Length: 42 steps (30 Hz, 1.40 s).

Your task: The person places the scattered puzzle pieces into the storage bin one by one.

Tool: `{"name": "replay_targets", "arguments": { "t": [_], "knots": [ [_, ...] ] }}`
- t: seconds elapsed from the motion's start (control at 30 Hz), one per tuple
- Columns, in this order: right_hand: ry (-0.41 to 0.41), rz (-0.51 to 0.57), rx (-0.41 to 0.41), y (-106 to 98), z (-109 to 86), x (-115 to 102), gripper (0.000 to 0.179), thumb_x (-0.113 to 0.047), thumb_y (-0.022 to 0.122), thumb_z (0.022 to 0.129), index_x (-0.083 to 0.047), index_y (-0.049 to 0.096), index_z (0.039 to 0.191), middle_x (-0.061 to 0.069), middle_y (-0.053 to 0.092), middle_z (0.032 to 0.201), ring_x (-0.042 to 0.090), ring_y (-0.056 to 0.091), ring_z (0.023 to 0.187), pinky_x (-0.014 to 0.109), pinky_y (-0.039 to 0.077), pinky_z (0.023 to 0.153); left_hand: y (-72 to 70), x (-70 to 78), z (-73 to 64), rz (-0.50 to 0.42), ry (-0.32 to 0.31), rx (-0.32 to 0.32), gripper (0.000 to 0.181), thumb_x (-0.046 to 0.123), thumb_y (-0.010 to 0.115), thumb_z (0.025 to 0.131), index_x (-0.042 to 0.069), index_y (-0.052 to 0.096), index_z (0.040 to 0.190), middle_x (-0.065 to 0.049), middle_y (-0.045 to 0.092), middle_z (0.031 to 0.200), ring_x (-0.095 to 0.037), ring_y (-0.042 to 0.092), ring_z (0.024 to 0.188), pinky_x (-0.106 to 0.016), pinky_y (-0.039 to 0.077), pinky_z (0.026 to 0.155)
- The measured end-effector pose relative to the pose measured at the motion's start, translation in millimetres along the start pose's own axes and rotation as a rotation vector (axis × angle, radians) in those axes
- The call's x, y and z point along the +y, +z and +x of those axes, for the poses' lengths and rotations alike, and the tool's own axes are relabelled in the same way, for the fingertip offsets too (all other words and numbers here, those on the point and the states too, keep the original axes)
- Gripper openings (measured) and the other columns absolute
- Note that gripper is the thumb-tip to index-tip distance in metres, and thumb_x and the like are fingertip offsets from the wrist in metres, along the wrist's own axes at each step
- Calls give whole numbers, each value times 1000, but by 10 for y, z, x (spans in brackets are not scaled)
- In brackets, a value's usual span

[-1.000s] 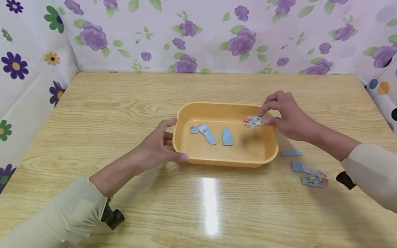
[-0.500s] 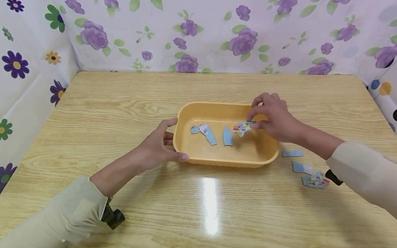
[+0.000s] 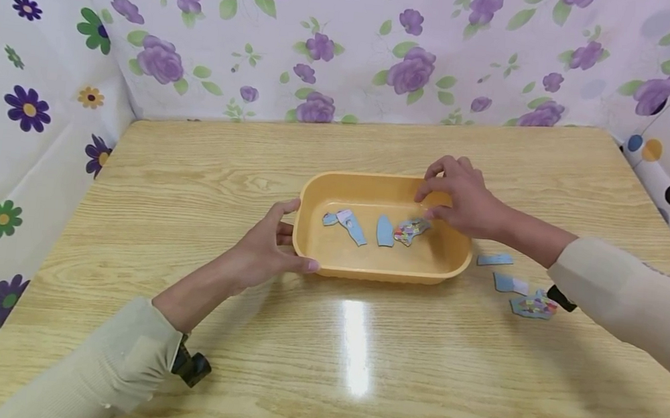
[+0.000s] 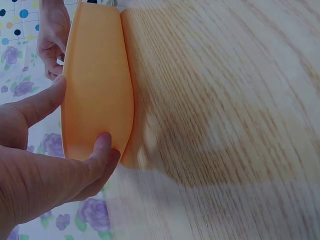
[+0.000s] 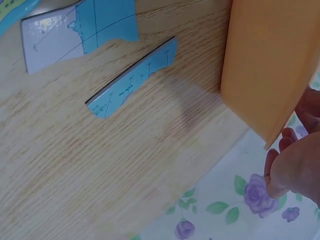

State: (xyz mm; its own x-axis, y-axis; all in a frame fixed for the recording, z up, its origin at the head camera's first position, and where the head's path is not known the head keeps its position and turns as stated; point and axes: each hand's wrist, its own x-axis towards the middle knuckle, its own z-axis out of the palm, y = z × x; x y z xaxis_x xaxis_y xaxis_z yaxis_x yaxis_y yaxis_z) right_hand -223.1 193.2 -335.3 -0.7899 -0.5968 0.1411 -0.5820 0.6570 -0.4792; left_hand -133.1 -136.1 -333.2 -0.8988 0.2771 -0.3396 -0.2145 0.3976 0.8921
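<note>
Tray [image 3: 359, 272]: we are seeing it sitting on the wooden table [image 3: 243, 160], its long axis running left to right before the person.
Left hand [image 3: 264, 249]: we are watching it gripping the tray's left end, thumb on the near rim, fingers bearing against the outer wall, probably to steady it.
Right hand [image 3: 462, 198]: we are finding its thumb and fingertips standing apart, pinching nothing, over the tray's right half.
Multicoloured piece [image 3: 409, 231]: we are seeing it lying on the tray floor near the right hand's thumb, its long axis slanting, the broad end pointing near left and the slimmer end far right.
Narrow blue piece [image 3: 385, 231]: it is lying just beside that piece, its tapered end pointing away from the person; whether they are touching, we are not managing to tell.
White-and-blue piece [image 3: 354, 228]: it is slanting from far left to near right, the small blue piece [image 3: 330, 219] lying by its far end.
Right of the tray: we are seeing a blue strip [image 3: 495, 259], a two-tone piece [image 3: 511, 284] and a mottled piece [image 3: 533, 305] lying printed side up, probably within easy reach.
</note>
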Motion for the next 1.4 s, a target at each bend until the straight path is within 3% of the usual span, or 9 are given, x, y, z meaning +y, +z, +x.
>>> {"name": "replay_targets", "arguments": {
  "t": [0.2,0.5,0.67,0.93,1.13,1.4],
  "knots": [
    [33,86,-6,-10,-6,-17,22,-2,77,79,-8,71,100,13,45,119,33,30,110,55,21,89,5,10,-2,-8,4,0,109,8,83,75,17,9,155,-21,44,133,-33,56,117,-34,52,91],
    [17,207,0,-48,-45,-61,26,-6,78,80,-10,70,105,12,42,114,31,27,107,51,21,91,-2,-6,-12,11,21,-3,107,8,83,76,16,11,154,-21,44,132,-34,52,119,-36,51,92],
    [69,267,-8,-110,-108,-40,28,-8,74,85,-8,68,112,11,40,116,29,26,109,44,24,83,-2,-5,-11,11,19,-5,107,9,83,76,16,11,154,-21,43,133,-34,52,119,-36,51,92],
    [162,274,34,-247,-260,62,28,-17,69,91,-8,65,117,10,39,122,27,28,113,46,27,82,5,-2,-5,4,24,-7,107,8,83,76,15,11,154,-22,43,132,-34,52,119,-35,52,92],
    [224,276,55,-311,-413,127,28,-18,68,91,-10,64,118,10,39,123,24,30,104,44,27,80,7,-2,-5,8,19,-8,107,9,83,76,17,10,154,-22,43,133,-34,54,118,-35,51,92],
    [266,244,88,-394,-607,237,27,-22,68,92,-11,64,116,9,40,123,24,32,105,43,30,81,7,-2,-5,35,23,3,106,10,83,76,17,12,154,-20,44,132,-32,53,118,-36,51,93]
  ]
}}
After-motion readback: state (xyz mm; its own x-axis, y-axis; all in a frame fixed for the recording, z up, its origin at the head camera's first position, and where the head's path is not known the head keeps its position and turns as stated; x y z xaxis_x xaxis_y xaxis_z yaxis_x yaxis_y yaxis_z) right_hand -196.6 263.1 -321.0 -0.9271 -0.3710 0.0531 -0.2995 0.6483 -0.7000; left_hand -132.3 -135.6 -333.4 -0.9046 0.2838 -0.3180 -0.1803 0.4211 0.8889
